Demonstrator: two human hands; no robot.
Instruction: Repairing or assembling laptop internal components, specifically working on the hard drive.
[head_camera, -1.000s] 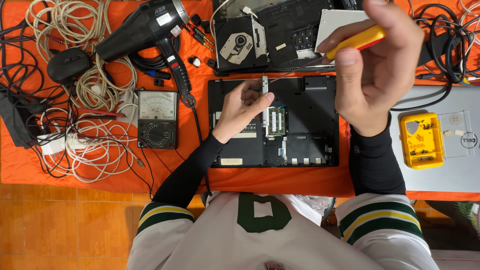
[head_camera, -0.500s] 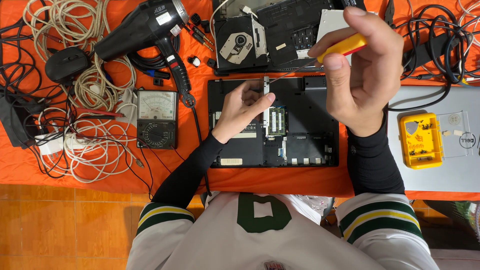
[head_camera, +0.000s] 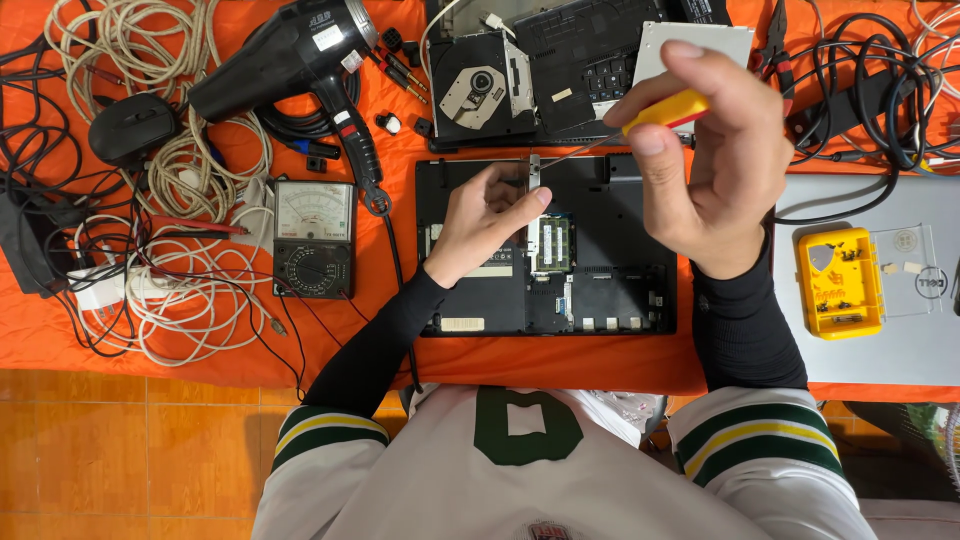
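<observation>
Two hands over opened laptop (head_camera: 600, 290), left hand (head_camera: 480, 222) pinching metal bracket (head_camera: 534, 172), right hand (head_camera: 715, 165) gripping yellow screwdriver (head_camera: 665, 108)

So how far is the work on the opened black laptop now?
Done: the laptop base lies open, its memory modules bare. In hand: the left hand pinches a small metal strip, and the right hand holds a yellow-handled screwdriver above. Left: the modules sit seated, the base uncovered.

My left hand (head_camera: 485, 225) pinches a small metal strip (head_camera: 534, 172) over the opened black laptop base (head_camera: 610, 290) while my right hand (head_camera: 715, 165) holds a yellow-handled screwdriver (head_camera: 662, 108) above the orange-covered counter (head_camera: 200, 345)
</observation>
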